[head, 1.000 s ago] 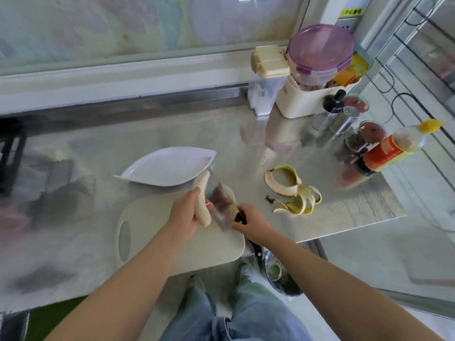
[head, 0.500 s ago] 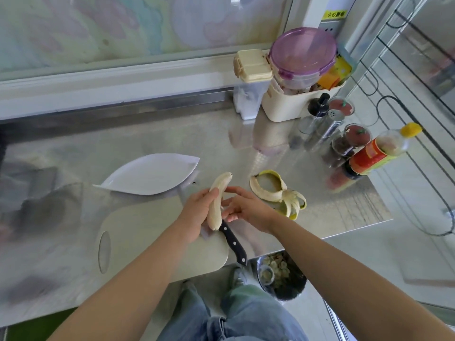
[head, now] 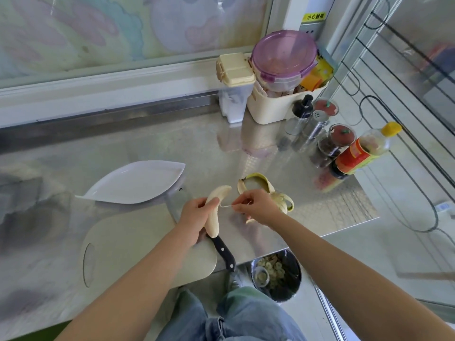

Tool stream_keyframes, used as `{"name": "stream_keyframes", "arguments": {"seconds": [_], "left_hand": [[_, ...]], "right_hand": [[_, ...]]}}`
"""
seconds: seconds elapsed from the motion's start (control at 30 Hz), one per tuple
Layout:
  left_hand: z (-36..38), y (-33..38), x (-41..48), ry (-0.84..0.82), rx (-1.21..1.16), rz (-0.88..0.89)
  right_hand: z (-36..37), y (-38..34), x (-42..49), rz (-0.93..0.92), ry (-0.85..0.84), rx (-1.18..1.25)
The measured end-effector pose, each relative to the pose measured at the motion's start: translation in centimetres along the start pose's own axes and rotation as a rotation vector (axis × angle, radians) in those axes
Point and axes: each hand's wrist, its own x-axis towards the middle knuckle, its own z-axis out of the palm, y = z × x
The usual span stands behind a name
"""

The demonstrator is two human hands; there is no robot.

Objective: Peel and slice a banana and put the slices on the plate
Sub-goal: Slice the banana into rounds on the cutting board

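Note:
My left hand [head: 194,217] grips a peeled banana [head: 214,212] and holds it above the right end of the pale cutting board [head: 138,249]. My right hand [head: 256,206] pinches a thin banana string [head: 225,206] that still hangs from the fruit's side. A black-handled knife [head: 224,252] lies on the board under the banana, its blade partly hidden by my left hand. The white leaf-shaped plate [head: 138,183] sits bare just beyond the board. The yellow peel [head: 266,190] lies on the steel counter behind my right hand.
At the back right stand a cream bin [head: 273,107] with a purple-lidded container [head: 283,57], a clear box with a cream lid [head: 235,89], shakers, jars and a sauce bottle [head: 362,151]. A waste bin [head: 277,274] with scraps sits below the counter's front edge.
My right hand let go of the knife, which now lies on the board, and moved to the banana. It now pulls a string off the fruit toward the right.

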Motion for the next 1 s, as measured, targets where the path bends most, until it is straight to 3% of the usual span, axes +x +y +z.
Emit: {"name": "stream_keyframes", "arguments": {"seconds": [0.1,0.23,0.33,0.4,0.57,0.63,0.8,1.0], "left_hand": [[-0.7,-0.4,0.1,0.028,0.012,-0.020],[-1.8,-0.6,0.1,0.036,-0.069,-0.060],[-2.2,-0.5,0.0,0.033,-0.082,-0.070],[-2.2,-0.5,-0.1,0.006,-0.089,-0.081],[-1.7,-0.1,-0.1,-0.069,-0.050,-0.012],[-1.5,0.1,-0.2,-0.088,-0.024,0.038],[-1.7,0.6,-0.3,-0.022,0.038,0.098],[-3.0,0.1,0.0,0.027,-0.016,0.027]], "right_hand": [[-0.7,1.0,0.0,0.009,0.187,-0.129],[0.0,1.7,0.2,0.004,0.129,-0.346],[0.1,1.7,0.4,0.010,0.207,-0.410],[0.3,1.4,0.4,-0.031,0.192,-0.278],[1.8,0.2,0.6,-0.012,-0.148,0.436],[2.1,-0.4,0.7,0.005,-0.208,0.566],[1.0,-0.2,0.9,0.046,0.072,0.338],[0.6,1.1,1.1,0.054,0.288,-0.080]]}}
